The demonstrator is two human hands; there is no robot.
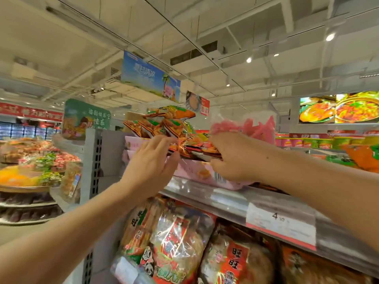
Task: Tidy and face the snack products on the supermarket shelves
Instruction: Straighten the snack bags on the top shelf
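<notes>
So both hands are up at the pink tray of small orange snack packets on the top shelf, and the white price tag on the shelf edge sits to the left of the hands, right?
Not quite. The head view shows the price tag on the shelf edge to the right of the hands, below the right forearm. The rest holds: left hand and right hand are at the pink tray of orange snack packets.

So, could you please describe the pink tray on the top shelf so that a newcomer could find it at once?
Start at the metal shelf edge carrying the white price label. The pink tray sits just above it, between both hands. Unlike the big bags below, it is pale pink cardboard, heaped with small orange packets.
</notes>
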